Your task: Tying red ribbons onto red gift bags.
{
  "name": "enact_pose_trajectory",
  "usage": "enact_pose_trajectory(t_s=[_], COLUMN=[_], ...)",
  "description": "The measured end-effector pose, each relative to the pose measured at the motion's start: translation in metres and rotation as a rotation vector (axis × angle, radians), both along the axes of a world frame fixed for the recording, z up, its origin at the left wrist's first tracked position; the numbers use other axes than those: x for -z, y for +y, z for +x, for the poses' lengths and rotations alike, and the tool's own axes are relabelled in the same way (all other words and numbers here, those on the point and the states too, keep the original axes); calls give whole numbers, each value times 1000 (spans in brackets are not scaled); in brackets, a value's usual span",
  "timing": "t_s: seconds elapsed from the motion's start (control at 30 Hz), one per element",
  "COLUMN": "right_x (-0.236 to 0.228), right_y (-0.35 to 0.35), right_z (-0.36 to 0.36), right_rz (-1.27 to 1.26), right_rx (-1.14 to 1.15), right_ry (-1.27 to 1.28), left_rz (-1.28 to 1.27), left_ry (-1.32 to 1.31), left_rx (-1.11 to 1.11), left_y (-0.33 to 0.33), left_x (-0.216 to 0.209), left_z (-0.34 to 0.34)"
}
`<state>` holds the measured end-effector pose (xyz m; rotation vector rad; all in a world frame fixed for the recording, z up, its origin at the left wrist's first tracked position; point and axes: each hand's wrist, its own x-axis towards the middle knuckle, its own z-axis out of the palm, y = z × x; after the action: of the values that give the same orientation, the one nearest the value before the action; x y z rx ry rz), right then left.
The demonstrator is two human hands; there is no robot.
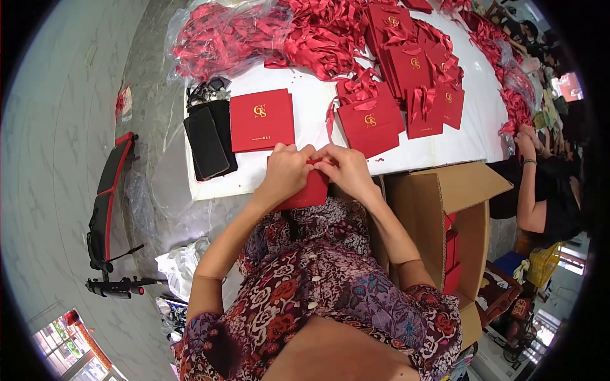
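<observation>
A small red paper gift bag (310, 192) is held close to my body, at the table's near edge. My left hand (287, 170) grips its top edge from the left, fingers curled. From the right, my right hand (345, 170) pinches at the same top edge, its fingertips meeting those of the left. My fingers hide what lies between them. Just beyond my left hand lies a flat stack of red bags (260, 124) with gold print and no ribbon showing. Past my right hand lie red bags (368, 127) with red ribbon handles.
Heaps of red ribbon (235, 41), partly in clear plastic, cover the table's (311, 108) far side. A black phone (208, 143) and keys lie left. An open cardboard box (413, 203) holding red items stands right. Further right, another person's hands (526, 140) touch ribbon.
</observation>
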<state>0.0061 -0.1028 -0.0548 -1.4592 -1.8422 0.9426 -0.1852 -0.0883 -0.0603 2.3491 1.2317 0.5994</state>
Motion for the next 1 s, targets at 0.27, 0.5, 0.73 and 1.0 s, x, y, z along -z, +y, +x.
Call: enact_pose_trajectory(t_s=[0.27,0.5,0.73,1.0], right_x=[13,28,41,21], right_y=[26,32,31,31], right_z=[28,24,5,24], right_rz=[-214,-619,-442,-49], right_rx=[-263,-251,14,255], right_ry=[-32,392,312,342], left_rz=[284,303,126,-50], left_ry=[91,27,-109,-102], left_rx=[111,118,137,-124], left_y=[-10,-11,1,-6], left_x=[-12,-10,-17,-6], left_z=[8,8,1,-7])
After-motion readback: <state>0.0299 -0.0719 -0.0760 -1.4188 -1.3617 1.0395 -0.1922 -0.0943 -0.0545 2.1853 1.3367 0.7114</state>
